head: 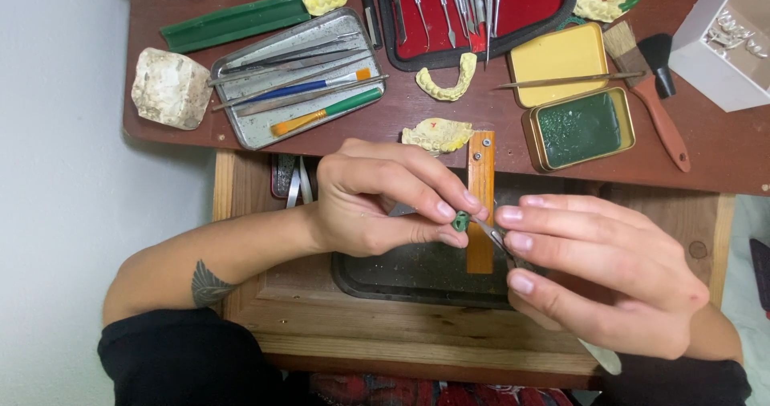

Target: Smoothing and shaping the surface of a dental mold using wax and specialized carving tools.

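Note:
My left hand pinches a small green wax piece between thumb and fingertips, over a dark tray in a wooden drawer. My right hand grips a thin metal carving tool whose tip touches the green piece. Both hands meet beside an orange wooden bench peg that sticks out from the table edge.
The brown table carries a metal tray of brushes and tools, a red-lined instrument case, a gold tin of green wax with its yellow lid, a wooden-handled brush, yellow dental casts, a white stone block and a green bar.

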